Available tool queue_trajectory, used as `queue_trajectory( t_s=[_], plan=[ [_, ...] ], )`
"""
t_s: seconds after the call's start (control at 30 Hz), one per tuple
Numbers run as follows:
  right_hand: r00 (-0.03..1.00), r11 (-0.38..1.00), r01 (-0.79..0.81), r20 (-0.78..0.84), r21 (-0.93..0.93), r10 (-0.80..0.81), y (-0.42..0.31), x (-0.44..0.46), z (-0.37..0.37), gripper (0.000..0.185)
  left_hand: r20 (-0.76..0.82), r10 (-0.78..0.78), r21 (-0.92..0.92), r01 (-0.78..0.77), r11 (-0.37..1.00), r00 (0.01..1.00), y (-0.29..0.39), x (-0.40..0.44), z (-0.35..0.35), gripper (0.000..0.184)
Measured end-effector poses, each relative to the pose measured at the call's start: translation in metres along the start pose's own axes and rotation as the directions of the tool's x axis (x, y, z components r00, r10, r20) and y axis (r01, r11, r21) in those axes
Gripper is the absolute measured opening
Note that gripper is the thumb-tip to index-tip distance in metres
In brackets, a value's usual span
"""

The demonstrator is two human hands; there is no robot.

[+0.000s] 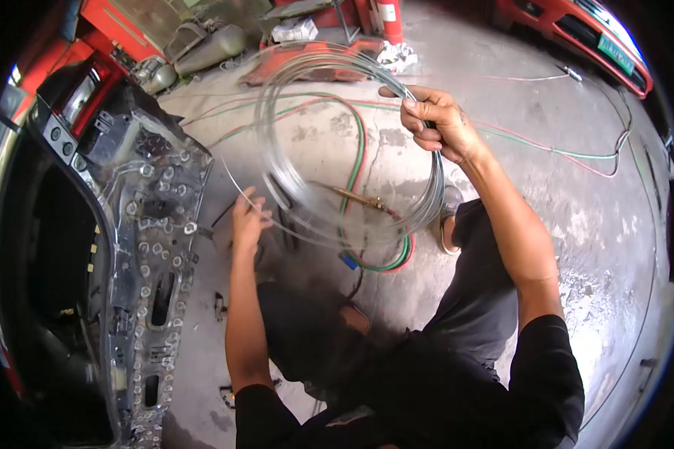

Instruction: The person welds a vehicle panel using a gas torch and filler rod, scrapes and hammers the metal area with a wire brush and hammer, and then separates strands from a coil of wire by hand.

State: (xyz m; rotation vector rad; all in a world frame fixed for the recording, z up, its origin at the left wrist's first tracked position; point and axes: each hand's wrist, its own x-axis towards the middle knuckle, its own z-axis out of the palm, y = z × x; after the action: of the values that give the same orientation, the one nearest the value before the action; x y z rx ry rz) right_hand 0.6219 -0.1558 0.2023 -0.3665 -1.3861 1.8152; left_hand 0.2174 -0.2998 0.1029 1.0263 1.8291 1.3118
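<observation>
My right hand (pixel 436 120) is closed around the upper right side of a large loose coil of thin silvery wire (pixel 436 196), raised above the floor. The lower left of the coil is smeared by motion. To the left, my left hand (pixel 250 221) pinches the wire near its free end, which sticks up past the fingers. On the floor beyond the coil lies a brass torch (pixel 359 196) joined to red and green hoses (pixel 362 142), partly seen through the loops.
At left stands a stripped vehicle body panel (pixel 153 217) with many round marks. A red car bumper (pixel 577 41) is at the upper right. A red cylinder (pixel 390 21) and metal parts (pixel 216 49) stand at the back. Hoses cross the concrete floor (pixel 569 217).
</observation>
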Motion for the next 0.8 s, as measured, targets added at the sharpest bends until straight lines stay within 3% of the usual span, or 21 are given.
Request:
queue_trajectory(
  t_s=[0.03,0.13,0.2,0.27,0.33,0.37,0.47,0.6,0.8],
  plan=[
    [1.0,1.0,-0.02,0.02,0.01,0.02,0.005,-0.001,0.003,0.035,-0.046,0.039,0.064,-0.036,0.997,0.998,0.0,0.002,0.009,0.05],
    [0.997,0.998,-0.064,-0.033,-0.023,0.064,0.01,-0.002,0.005,0.03,-0.119,0.191,0.137,-0.175,0.975,0.974,0.01,0.007,0.029,0.047],
    [0.997,0.999,-0.016,-0.069,0.051,0.019,0.011,0.001,-0.009,0.028,-0.276,0.298,0.252,-0.23,0.94,0.914,0.004,0.026,0.022,0.048],
    [0.99,0.996,0.013,-0.142,0.083,-0.001,0.009,0.0,-0.012,0.049,-0.366,0.354,0.273,-0.264,0.925,0.86,0.001,0.036,0.032,0.048],
    [0.989,0.992,0.036,-0.145,0.123,-0.018,0.013,-0.001,-0.011,0.048,-0.433,0.34,0.214,-0.271,0.938,0.835,0.035,0.02,0.045,0.046],
    [0.99,0.988,0.051,-0.134,0.143,-0.031,0.014,0.001,-0.009,0.047,-0.337,0.525,0.258,-0.46,0.85,0.782,0.023,0.029,0.046,0.037],
    [0.995,1.0,0.007,-0.103,-0.014,-0.008,0.012,-0.003,-0.003,0.046,0.074,0.448,0.245,-0.452,0.858,0.891,0.065,0.0,0.076,0.029],
    [0.994,0.998,-0.015,-0.112,-0.062,0.008,0.007,-0.015,-0.006,0.045,0.186,0.485,-0.148,-0.463,0.874,0.855,0.088,-0.02,0.133,0.023],
    [0.986,0.997,-0.029,-0.168,-0.077,0.016,0.006,-0.026,-0.017,0.045,0.278,0.478,-0.478,-0.311,0.821,0.833,0.133,-0.023,0.18,0.022]
  ],
)
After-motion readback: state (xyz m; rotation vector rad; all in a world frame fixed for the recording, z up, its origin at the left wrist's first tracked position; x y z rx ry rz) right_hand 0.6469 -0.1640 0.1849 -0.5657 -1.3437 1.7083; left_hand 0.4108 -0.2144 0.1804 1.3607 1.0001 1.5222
